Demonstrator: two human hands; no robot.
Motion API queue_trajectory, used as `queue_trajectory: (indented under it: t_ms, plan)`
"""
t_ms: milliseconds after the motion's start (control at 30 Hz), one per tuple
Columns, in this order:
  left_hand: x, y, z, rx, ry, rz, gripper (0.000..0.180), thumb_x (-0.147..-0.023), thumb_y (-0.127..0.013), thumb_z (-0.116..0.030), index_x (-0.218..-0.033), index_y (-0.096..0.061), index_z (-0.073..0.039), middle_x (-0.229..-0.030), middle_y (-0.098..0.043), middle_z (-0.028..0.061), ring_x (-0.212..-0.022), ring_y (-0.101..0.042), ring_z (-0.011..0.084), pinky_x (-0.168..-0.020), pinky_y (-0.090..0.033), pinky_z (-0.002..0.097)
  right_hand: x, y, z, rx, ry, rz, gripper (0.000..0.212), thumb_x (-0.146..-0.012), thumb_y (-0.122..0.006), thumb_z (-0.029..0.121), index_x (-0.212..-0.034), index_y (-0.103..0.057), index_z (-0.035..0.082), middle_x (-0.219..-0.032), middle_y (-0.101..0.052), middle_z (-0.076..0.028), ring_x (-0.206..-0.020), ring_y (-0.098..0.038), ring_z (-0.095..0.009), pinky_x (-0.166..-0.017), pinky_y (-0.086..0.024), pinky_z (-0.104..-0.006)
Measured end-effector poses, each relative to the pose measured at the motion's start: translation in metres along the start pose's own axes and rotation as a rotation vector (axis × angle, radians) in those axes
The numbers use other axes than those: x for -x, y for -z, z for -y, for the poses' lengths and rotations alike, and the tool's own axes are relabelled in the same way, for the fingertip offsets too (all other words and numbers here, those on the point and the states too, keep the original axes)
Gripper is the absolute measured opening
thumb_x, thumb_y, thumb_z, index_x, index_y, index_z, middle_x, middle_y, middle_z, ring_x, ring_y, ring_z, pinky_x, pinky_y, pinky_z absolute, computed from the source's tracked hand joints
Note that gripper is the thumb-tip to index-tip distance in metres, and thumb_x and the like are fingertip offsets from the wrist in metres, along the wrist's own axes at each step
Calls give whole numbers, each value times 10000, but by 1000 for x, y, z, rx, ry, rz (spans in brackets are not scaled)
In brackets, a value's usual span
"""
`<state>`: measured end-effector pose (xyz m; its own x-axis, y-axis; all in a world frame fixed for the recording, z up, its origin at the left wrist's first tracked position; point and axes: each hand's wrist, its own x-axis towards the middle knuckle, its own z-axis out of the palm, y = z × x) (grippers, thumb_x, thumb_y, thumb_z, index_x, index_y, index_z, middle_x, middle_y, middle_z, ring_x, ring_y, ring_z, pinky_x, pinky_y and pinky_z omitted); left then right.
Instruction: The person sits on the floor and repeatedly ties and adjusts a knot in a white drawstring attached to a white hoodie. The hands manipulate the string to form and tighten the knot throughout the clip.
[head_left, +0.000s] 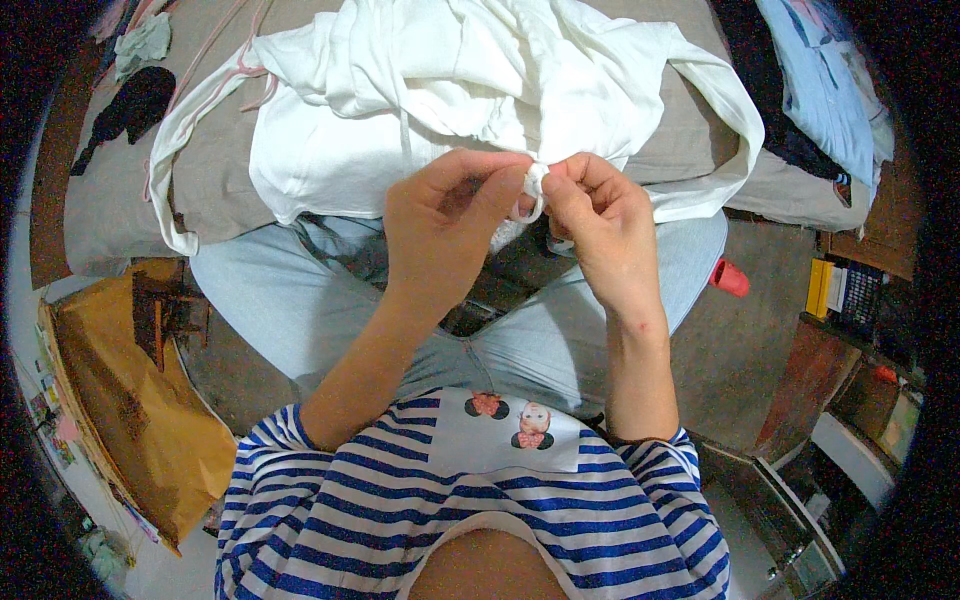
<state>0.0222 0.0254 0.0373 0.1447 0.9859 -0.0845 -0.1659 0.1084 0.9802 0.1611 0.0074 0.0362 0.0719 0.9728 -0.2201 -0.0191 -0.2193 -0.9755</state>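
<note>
A white cloth garment (320, 155) lies bunched over a grey-beige covered surface before me, with long white bands curving out at both sides. In the middle of its near edge, a small white knot with a loop (536, 183) is pinched between my two hands. My left hand (438, 215) grips it from the left, thumb and forefinger pressed together. From the right, my right hand (608, 210) pinches the same knotted strip, its other fingers curled in. The fingertips almost meet and partly cover the knot.
My legs in light blue jeans (290, 300) are spread below the surface's edge. Black cloth (130, 110) and pink cords lie at the far left, light blue denim (825, 85) at the far right. Brown paper (150, 400) stands left; a red slipper (730, 278) lies right.
</note>
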Motion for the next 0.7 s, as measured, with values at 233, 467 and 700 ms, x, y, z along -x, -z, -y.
queue_trajectory:
  t_ms: [233, 467, 700]
  plan:
    - [-1, 5, 3, 18, -4, 69, 160, -751, -571, 49, -906, -602, 30, -797, -615, 65, -691, -572, 87, -606, -459, 187, -1, 0, -5, -132, -7, 45, 134, -834, -538, 161, -779, -554, 40, -642, -499, 57, -559, -388, -13, -489, -308, -173]
    - [-9, 11, 1, -34, 77, 133, 158, -741, -589, 40, -897, -610, 25, -797, -620, 58, -690, -570, 86, -618, -468, 205, -1, 0, -5, -159, -2, 52, 144, -848, -523, 176, -785, -551, 50, -621, -477, 66, -536, -379, -13, -472, -284, -164]
    - [-19, 21, 0, -85, -22, 305, 146, -720, -635, -7, -865, -626, 8, -777, -629, 51, -697, -584, 98, -626, -471, 211, -2, 1, -3, -240, -45, 87, 148, -855, -518, 177, -795, -546, 44, -616, -486, 53, -525, -395, -20, -469, -301, -168]
